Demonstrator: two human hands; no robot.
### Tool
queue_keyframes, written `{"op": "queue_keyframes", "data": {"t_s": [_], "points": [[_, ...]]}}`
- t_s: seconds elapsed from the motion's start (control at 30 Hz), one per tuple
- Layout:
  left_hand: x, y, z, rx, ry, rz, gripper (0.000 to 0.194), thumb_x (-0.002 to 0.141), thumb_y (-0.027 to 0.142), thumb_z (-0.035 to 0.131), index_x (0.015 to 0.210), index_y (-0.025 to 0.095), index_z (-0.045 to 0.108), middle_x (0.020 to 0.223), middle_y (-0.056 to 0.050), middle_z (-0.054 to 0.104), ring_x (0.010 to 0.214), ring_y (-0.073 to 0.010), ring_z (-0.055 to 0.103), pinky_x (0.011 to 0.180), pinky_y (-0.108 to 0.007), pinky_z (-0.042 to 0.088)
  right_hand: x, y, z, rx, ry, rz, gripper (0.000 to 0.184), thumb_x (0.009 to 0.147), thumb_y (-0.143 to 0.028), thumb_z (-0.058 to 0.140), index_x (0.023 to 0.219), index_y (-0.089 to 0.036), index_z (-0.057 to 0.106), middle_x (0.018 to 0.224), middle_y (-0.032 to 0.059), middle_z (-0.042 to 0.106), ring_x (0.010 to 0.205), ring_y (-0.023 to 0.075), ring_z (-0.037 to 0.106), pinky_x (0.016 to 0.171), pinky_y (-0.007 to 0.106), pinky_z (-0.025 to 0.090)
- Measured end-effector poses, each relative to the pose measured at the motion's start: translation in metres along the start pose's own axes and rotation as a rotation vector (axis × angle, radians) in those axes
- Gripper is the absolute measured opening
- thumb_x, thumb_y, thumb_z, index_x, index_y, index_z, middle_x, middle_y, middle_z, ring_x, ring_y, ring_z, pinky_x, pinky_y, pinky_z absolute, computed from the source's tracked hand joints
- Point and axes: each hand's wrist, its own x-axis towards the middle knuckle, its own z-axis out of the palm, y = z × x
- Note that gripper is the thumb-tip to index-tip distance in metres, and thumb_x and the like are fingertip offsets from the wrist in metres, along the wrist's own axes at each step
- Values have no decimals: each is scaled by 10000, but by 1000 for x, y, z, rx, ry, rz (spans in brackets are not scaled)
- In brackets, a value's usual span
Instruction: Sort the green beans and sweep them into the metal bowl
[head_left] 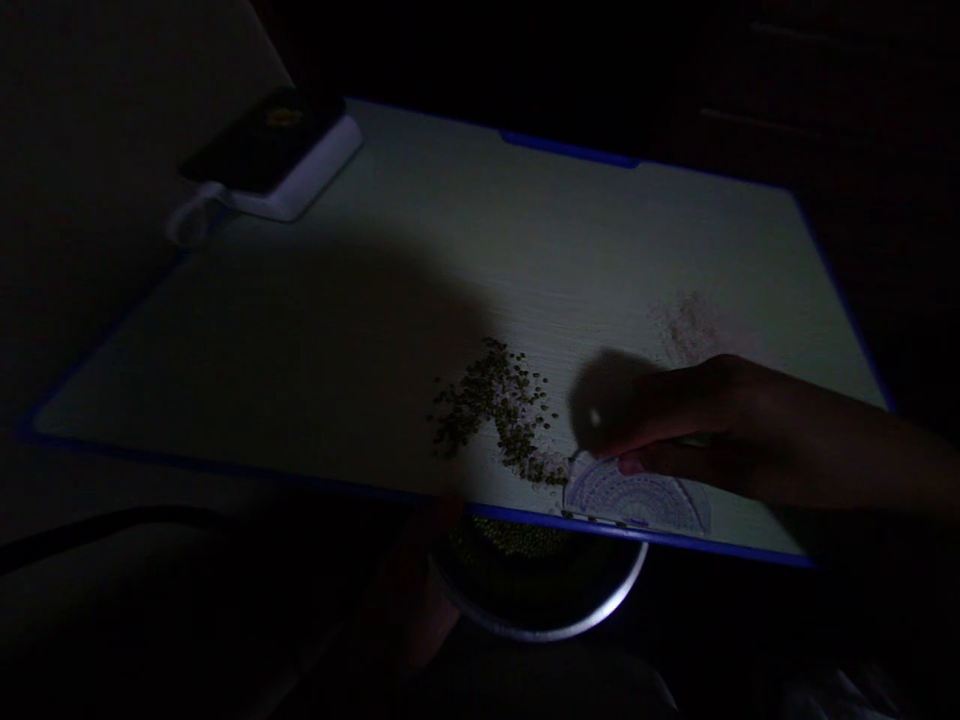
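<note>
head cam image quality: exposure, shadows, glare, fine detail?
Head view: heavily underexposed, surroundings near black. Head view: a broad shadow covers the left part of the board, another lies beside the right hand. Head view: glare on the rim of the bowl; the left hand is barely visible. Head view: protractor markings too faint to read.

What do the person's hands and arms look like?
The right hand is bare, with no glove to be seen, and no sleeve shows on its forearm. The left hand is mostly lost in the dark: I see no glove there, but I can't tell about a sleeve.
</note>
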Motion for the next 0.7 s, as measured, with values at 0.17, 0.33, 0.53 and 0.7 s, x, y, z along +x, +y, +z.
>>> {"op": "queue_keyframes", "data": {"t_s": [0.17,0.33,0.53,0.7], "points": [[6,-22,-15,-32,119,139,218,849,240,686,1001,359,788,1115,45,835,1379,-319,581,1182,-483,439,3,-3,2,-6,12,-42,224,1009,-290,602,1114,-221,787,1015,37,821,872,158,767,745,267,564],[3,-18,-39,47,121,114,285,833,116,679,895,371,791,990,76,849,1422,-275,537,1222,-469,378,3,-4,4,-20,25,-77,219,1007,-234,602,1129,-189,779,1022,32,816,884,132,756,756,233,540],[-3,-7,-27,35,113,71,237,821,112,692,824,335,772,1035,59,846,1350,-324,610,1205,-520,404,3,-7,6,-19,31,-81,209,1012,-238,600,1102,-186,782,1011,38,815,885,136,758,766,237,534],[-4,-12,-15,64,165,80,214,839,172,714,921,356,785,1079,70,840,1380,-298,583,1224,-477,379,3,-10,8,-16,6,-76,202,1000,-213,618,1126,-209,776,1011,23,814,885,129,754,759,232,529]]}}
